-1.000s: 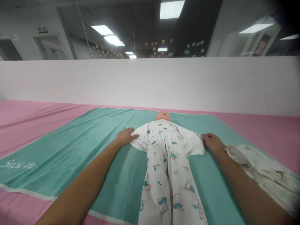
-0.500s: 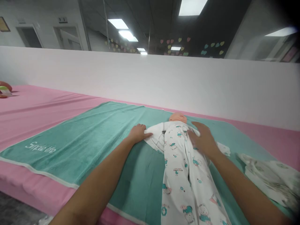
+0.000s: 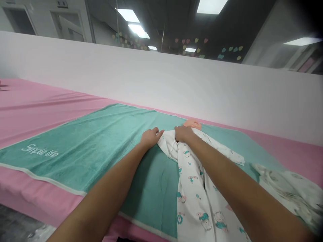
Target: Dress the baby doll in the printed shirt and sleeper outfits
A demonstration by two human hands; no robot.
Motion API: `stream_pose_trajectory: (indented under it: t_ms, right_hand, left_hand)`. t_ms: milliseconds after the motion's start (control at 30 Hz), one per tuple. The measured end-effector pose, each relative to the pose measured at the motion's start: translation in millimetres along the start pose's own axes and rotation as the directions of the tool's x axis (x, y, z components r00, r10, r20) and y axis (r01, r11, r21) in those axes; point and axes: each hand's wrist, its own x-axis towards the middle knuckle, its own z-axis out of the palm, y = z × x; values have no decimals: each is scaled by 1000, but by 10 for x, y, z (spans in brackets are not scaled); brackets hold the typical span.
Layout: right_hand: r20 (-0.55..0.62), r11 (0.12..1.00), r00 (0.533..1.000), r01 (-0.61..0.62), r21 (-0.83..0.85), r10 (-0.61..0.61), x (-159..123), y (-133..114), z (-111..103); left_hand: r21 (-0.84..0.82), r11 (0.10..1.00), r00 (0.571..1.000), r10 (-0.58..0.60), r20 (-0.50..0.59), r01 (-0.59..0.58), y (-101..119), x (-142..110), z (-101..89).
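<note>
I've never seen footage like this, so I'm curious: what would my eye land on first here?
Your eye would likely go to the baby doll at the centre, lying in a white sleepsuit printed with cartoon animals on a teal towel. Two bare arms reach in from the bottom, with the left hand at the suit's side and the right hand on its chest. Further off, small coloured hearts dot the dark background above the white wall.

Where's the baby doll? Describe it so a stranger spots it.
A green towel lies on the pink mat. On it lies the doll, in a white suit with teal cartoon animals, its bare head past the left hand and right hand.
</note>
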Motion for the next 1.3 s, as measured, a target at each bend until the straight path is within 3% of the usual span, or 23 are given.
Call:
stream_pose_trajectory:
  t_ms: [167, 400, 633, 967, 1133, 1300]
  right_hand:
    - [-1, 998, 999, -54, -26, 54, 59, 20, 38]
    - [-8, 994, 996, -84, -76, 83, -95, 244, -92]
    - [-24, 983, 993, -122, -136, 119, -256, 476, -334]
    - [-4, 973, 982, -189, -129, 190, -373, 765, -568]
    - [-71, 979, 979, -195, -64, 190, -400, 725, -468]
    - [-96, 993, 989, -115, -26, 112, -321, 391, -192]
  left_hand:
    - [-111, 993, 998, -55, -34, 51, -35, 41, 13]
    - [-197, 972, 985, -148, -89, 128, -79, 87, 54]
    - [-127, 966, 974, -227, -17, 223, -131, 59, 62]
    - [-74, 964, 966, -254, 44, 256, -170, 43, 90]
    - [-66, 960, 962, -269, 51, 272, -136, 34, 61]
    - [-82, 961, 964, -263, 33, 265, -128, 21, 49]
